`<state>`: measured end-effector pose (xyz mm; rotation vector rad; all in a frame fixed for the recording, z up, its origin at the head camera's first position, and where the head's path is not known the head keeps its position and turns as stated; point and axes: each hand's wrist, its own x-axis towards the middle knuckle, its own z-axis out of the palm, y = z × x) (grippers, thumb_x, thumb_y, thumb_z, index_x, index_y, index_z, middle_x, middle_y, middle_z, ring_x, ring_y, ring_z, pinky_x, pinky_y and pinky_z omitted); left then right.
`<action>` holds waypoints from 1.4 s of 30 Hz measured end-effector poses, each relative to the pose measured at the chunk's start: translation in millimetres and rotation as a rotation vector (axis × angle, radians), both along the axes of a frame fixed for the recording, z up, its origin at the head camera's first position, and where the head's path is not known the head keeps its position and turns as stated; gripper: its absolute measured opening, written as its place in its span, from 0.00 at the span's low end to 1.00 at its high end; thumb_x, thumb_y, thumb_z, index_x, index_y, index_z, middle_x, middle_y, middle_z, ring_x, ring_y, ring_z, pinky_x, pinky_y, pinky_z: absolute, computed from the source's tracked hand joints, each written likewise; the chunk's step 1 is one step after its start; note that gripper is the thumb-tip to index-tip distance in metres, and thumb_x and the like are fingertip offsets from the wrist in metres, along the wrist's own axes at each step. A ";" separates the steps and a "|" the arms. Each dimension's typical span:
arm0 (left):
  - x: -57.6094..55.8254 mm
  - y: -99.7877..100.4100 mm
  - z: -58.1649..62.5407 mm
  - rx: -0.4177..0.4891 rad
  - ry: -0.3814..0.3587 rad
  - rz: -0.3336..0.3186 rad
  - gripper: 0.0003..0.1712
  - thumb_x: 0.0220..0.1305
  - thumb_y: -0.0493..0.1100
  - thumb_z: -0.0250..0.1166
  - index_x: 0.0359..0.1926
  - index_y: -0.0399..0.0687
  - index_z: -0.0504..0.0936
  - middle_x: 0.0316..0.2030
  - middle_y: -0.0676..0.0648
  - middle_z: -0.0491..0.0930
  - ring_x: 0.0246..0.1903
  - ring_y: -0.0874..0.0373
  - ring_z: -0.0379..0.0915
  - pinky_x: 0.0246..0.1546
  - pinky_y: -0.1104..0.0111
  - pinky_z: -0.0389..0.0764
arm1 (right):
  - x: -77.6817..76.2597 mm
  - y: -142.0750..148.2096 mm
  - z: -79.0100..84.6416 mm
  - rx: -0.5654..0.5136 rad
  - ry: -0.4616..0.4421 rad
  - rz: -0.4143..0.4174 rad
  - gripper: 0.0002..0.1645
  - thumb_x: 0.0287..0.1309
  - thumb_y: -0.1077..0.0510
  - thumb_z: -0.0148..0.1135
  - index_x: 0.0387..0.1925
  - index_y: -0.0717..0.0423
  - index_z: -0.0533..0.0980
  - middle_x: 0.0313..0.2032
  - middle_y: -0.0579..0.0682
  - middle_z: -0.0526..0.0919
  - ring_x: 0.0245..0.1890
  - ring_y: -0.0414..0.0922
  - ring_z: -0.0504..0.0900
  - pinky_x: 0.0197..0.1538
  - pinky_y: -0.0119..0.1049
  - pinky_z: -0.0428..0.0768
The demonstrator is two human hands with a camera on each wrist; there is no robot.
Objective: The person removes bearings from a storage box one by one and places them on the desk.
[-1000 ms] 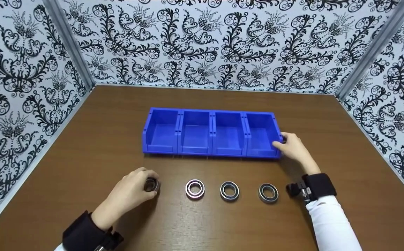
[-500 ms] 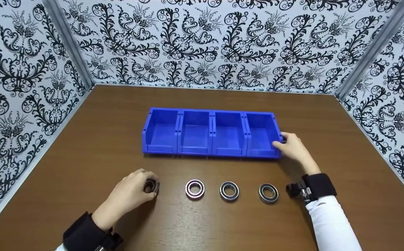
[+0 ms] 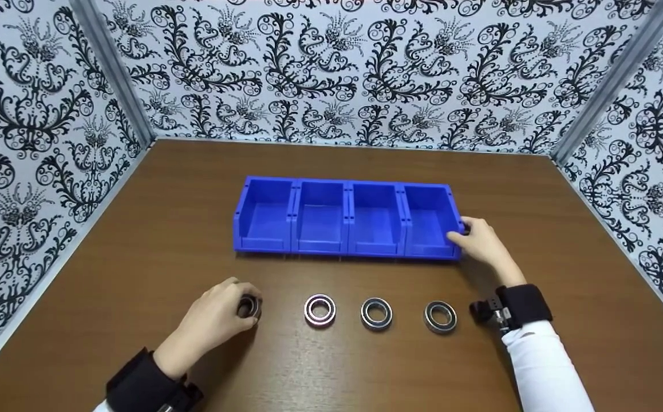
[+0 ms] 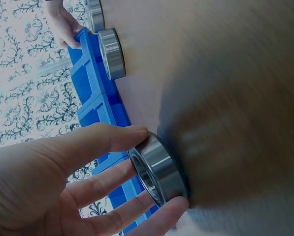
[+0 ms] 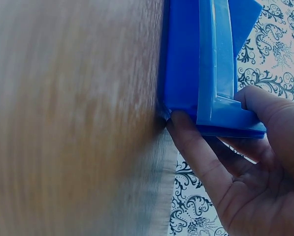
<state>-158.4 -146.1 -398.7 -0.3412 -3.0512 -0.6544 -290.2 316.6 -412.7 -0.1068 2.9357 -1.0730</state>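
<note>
My left hand [image 3: 214, 315] grips a ball bearing [image 4: 161, 169] at the left end of a row, thumb on one side of the ring and fingers on the other. The bearing's shiny metal rim shows in the left wrist view, close over the table. My right hand [image 3: 480, 243] holds the right end wall of a blue four-part bin [image 3: 320, 246], thumb over the front corner and fingers along the outer side. In the right wrist view one fingertip [image 5: 179, 120] lies at the bin's bottom edge, by the tabletop.
Three more bearings lie flat on the brown table [image 3: 308, 372]: a pinkish-rimmed one [image 3: 308, 312], a middle one [image 3: 364, 316] and a right one [image 3: 429, 320]. White walls [image 3: 320, 74] with black scrollwork enclose the table behind and at both sides.
</note>
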 end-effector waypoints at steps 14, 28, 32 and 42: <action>-0.3 2.7 -0.6 -0.028 0.019 -0.004 0.20 0.38 0.42 0.72 0.39 0.52 0.83 0.36 0.48 0.79 0.38 0.48 0.77 0.35 0.56 0.79 | 0.1 -1.3 1.2 -0.009 -0.016 -0.001 0.27 0.57 0.56 0.54 0.56 0.67 0.69 0.44 0.67 0.81 0.34 0.45 0.82 0.31 0.26 0.78; -0.8 4.2 -1.4 -0.054 0.032 -0.011 0.21 0.37 0.44 0.74 0.39 0.52 0.83 0.36 0.49 0.78 0.38 0.48 0.75 0.38 0.54 0.78 | -0.9 -1.6 0.2 0.012 -0.021 -0.015 0.29 0.57 0.55 0.54 0.58 0.66 0.68 0.46 0.65 0.81 0.39 0.47 0.81 0.39 0.29 0.77; -1.9 4.2 -2.6 -0.054 0.034 -0.013 0.22 0.37 0.43 0.75 0.39 0.51 0.83 0.35 0.48 0.78 0.38 0.47 0.75 0.38 0.55 0.78 | 0.0 -1.0 0.7 0.012 -0.018 -0.012 0.28 0.57 0.55 0.54 0.57 0.66 0.68 0.46 0.65 0.81 0.40 0.48 0.81 0.41 0.32 0.79; -2.6 3.6 -5.6 -0.055 0.045 -0.004 0.21 0.36 0.44 0.75 0.38 0.53 0.84 0.35 0.48 0.78 0.37 0.46 0.75 0.35 0.54 0.78 | -1.1 -0.3 -0.4 0.026 -0.014 -0.021 0.28 0.57 0.55 0.53 0.57 0.65 0.69 0.46 0.64 0.81 0.40 0.49 0.81 0.44 0.36 0.79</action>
